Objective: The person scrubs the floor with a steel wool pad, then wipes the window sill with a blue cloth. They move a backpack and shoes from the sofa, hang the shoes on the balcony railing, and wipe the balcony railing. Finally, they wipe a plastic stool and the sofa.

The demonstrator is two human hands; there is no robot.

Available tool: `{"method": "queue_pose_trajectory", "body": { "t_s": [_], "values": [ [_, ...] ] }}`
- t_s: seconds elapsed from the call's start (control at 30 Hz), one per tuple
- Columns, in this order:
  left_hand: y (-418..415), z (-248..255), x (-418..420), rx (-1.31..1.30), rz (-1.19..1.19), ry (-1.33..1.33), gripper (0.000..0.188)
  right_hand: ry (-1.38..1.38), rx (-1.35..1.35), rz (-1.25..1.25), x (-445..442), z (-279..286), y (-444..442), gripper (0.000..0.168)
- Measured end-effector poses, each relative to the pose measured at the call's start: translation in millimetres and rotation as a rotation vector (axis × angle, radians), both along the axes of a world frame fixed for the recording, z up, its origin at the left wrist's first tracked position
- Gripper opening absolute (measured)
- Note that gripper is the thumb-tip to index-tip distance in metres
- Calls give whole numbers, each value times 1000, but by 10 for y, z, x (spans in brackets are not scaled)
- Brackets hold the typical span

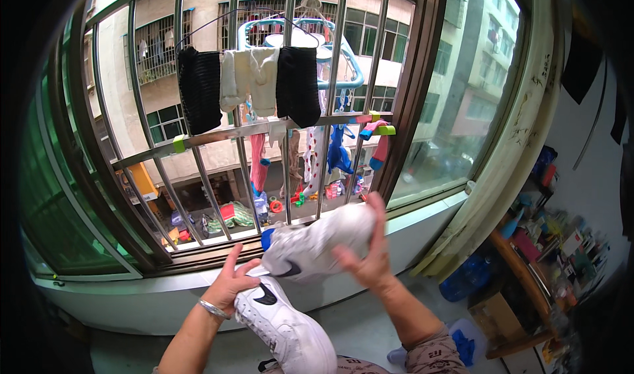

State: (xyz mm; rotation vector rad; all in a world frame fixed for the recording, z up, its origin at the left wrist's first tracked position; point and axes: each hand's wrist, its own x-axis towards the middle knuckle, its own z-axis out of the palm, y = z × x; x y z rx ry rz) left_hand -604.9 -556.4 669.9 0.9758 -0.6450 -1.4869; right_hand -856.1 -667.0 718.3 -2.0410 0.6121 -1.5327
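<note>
My left hand, with a silver bangle at the wrist, grips a white Nike sneaker by its heel end, the toe pointing down towards me. A second white sneaker, also with a dark swoosh, is in my right hand, fingers around its toe end. This shoe is blurred, and a blue patch shows at its far end. Both shoes are in front of the window sill, their heel ends close together. Whether the two shoes touch is hard to tell.
Metal window bars stand beyond the sill. Black socks and white socks hang from a wire hanger, near a blue drying rack. At right are a curtain, a blue water bottle, a cardboard box and a cluttered wooden desk.
</note>
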Motion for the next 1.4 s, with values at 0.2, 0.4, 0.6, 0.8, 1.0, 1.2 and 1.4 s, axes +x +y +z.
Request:
{"method": "queue_pose_trajectory", "body": {
  "t_s": [0.2, 0.4, 0.6, 0.8, 1.0, 1.2, 1.4],
  "values": [
    [237, 125, 132, -10, 121, 5, 84, -321, 154, -171, -793, 655, -542, 67],
    [361, 199, 190, -56, 211, 11, 85, -232, -45, -408, -1111, 1220, -1145, 68],
    [431, 220, 272, -78, 255, 14, 81, -207, -101, -448, -1118, 1609, -1503, 70],
    [512, 161, 346, -75, 302, 50, 79, -20, -152, -721, -910, 1649, -2056, 76],
    [531, 90, 430, -70, 342, 38, 79, 65, -19, -884, -697, 1330, -2389, 81],
    [524, 107, 459, -54, 427, 5, 78, 8, 35, -855, -602, 1024, -2431, 84],
    [393, 61, 475, -100, 482, -4, 76, -132, -98, -589, -872, 828, -2330, 91]
  ]
}}
